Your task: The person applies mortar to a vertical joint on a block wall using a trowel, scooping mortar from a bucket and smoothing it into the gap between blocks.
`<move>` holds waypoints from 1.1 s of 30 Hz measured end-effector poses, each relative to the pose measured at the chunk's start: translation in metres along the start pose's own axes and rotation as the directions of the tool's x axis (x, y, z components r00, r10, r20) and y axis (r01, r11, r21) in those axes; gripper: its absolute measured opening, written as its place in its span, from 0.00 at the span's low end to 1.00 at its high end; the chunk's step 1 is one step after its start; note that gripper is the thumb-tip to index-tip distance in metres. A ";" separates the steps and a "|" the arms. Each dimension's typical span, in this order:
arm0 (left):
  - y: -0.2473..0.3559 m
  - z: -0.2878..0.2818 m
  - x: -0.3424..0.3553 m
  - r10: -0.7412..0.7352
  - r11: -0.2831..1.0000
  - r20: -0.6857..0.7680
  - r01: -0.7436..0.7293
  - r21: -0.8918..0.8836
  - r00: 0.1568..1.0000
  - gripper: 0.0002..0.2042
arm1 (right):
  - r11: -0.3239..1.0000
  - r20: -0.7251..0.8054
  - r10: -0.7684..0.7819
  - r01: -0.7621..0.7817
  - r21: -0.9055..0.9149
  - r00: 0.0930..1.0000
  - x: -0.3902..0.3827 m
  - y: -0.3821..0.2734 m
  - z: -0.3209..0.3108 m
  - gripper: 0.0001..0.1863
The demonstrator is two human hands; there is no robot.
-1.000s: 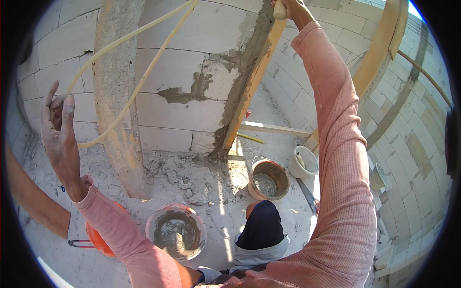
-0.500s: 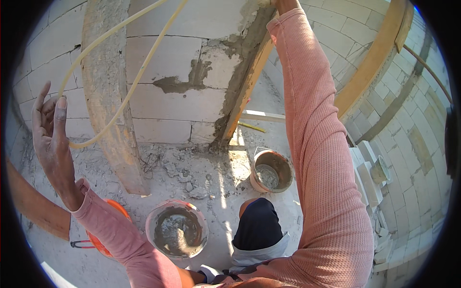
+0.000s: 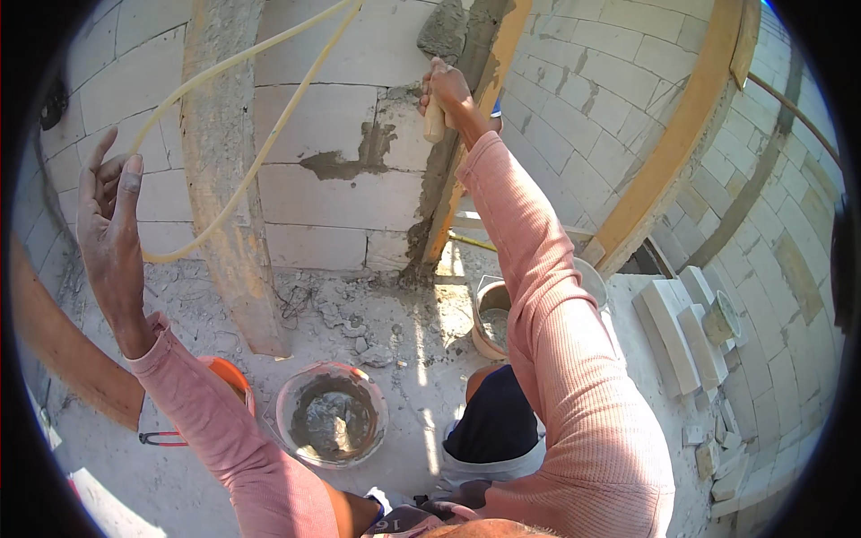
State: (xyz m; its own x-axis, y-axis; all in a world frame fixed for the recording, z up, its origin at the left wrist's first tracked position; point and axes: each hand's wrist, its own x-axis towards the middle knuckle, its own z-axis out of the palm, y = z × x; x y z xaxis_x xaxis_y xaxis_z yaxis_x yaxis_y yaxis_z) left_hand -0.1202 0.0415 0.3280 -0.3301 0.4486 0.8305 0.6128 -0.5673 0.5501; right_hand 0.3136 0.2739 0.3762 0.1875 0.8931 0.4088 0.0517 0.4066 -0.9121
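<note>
My right hand (image 3: 451,92) grips a trowel by its pale wooden handle (image 3: 434,124). The trowel's grey blade (image 3: 443,31) points up against the block wall (image 3: 309,117), beside a strip of wet mortar (image 3: 448,134) along a wooden board (image 3: 480,99). At the left my left hand (image 3: 112,220) is raised, thumb and forefinger stretched and apart, the other fingers slightly bent. A pale yellow hose (image 3: 238,193) loops down behind that hand; whether they touch is hard to tell. Below, between my arms, stands a bucket (image 3: 285,421) with wet mortar in it.
Another mortar bucket (image 3: 480,332) is partly behind my right arm. An orange bucket (image 3: 235,372) and red-handled pliers (image 3: 161,438) lie by my left forearm. A rough plank (image 3: 215,161) leans on the wall. White blocks (image 3: 668,327) are stacked at the right; rubble (image 3: 336,318) lies along the wall.
My right hand has come down and left from the top edge, bringing the trowel into view. My left hand stays raised by the hose, and the view has shifted slightly.
</note>
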 end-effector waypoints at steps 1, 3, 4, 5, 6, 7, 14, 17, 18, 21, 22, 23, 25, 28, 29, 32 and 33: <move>0.004 -0.004 0.002 0.001 1.000 -0.007 -0.001 0.002 1.000 0.24 | 0.998 0.083 0.027 -0.022 -0.061 0.996 -0.008 -0.005 -0.003 0.19; 0.010 -0.012 0.004 0.012 0.999 -0.027 -0.011 0.030 1.000 0.24 | 0.990 0.059 -0.031 0.039 -0.137 0.998 -0.015 -0.037 -0.004 0.20; 0.011 -0.015 0.004 0.012 0.999 -0.040 -0.010 0.051 0.999 0.23 | 0.970 0.032 -0.083 0.088 -0.225 0.996 -0.019 -0.059 -0.003 0.21; 0.011 -0.015 0.003 0.013 0.999 -0.045 -0.011 0.051 0.999 0.23 | 0.956 -0.010 -0.125 0.118 -0.270 0.992 -0.019 -0.088 0.000 0.21; 0.012 -0.014 0.002 0.006 1.000 -0.039 -0.006 0.010 0.999 0.23 | 0.948 0.034 -0.211 0.213 -0.238 0.977 0.001 -0.101 -0.010 0.20; 0.014 -0.011 0.001 0.001 0.999 -0.038 -0.003 -0.037 0.999 0.23 | 0.927 0.078 -0.303 0.312 -0.206 0.950 0.028 -0.121 -0.020 0.20; 0.013 -0.011 -0.004 -0.054 0.997 -0.004 0.054 -0.048 0.999 0.22 | 0.973 -0.298 -0.113 0.044 -0.228 0.948 0.110 -0.163 0.002 0.16; 0.010 0.005 -0.007 -0.034 0.994 0.010 0.035 -0.104 0.999 0.22 | 0.955 -0.228 -0.227 0.170 -0.244 0.947 0.164 -0.125 -0.057 0.07; 0.008 0.000 -0.005 -0.042 0.995 0.025 0.044 -0.084 0.999 0.22 | 0.979 -0.279 -0.166 0.123 -0.163 0.946 0.157 -0.101 -0.040 0.06; 0.000 -0.012 -0.006 -0.089 0.992 0.021 0.090 -0.093 0.996 0.22 | 0.990 -0.271 -0.018 0.055 0.133 0.962 0.132 -0.037 -0.002 0.05; -0.004 -0.012 -0.004 -0.084 0.993 0.022 0.085 -0.087 0.996 0.22 | 0.978 -0.222 -0.009 0.054 0.199 0.975 0.126 -0.020 -0.001 0.05; -0.007 -0.011 -0.003 -0.079 0.993 0.022 0.080 -0.083 0.997 0.22 | 0.965 -0.172 -0.004 0.049 0.258 0.985 0.120 -0.006 -0.002 0.05; -0.006 -0.010 -0.003 -0.084 0.993 0.036 0.086 -0.084 0.996 0.23 | 0.977 -0.347 -0.012 0.086 0.197 0.938 0.095 0.021 0.006 0.08; -0.006 -0.018 -0.003 -0.108 0.993 0.061 0.110 -0.042 0.992 0.23 | 0.995 -0.383 0.012 -0.047 -0.082 0.924 0.055 0.029 0.015 0.14; -0.006 -0.018 -0.003 -0.118 0.992 0.081 0.121 -0.031 0.990 0.24 | 0.999 -0.327 0.001 0.009 0.031 0.945 0.055 0.043 0.007 0.19; -0.010 -0.008 -0.007 -0.158 0.987 0.125 0.160 -0.009 0.979 0.24 | 0.991 -0.236 0.061 -0.031 0.131 0.970 0.041 0.070 -0.010 0.22; -0.016 -0.008 -0.005 -0.168 0.986 0.128 0.167 0.020 0.977 0.24 | 0.986 -0.287 0.163 -0.150 0.068 0.944 0.023 0.078 0.011 0.21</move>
State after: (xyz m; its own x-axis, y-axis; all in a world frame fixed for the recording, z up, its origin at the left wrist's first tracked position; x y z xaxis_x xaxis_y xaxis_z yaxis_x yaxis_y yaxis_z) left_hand -0.1338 0.0423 0.3157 -0.3340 0.6225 0.7078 0.5632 -0.4704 0.6794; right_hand 0.3116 0.3282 0.3149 0.4667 0.8544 0.2284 -0.0439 0.2803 -0.9589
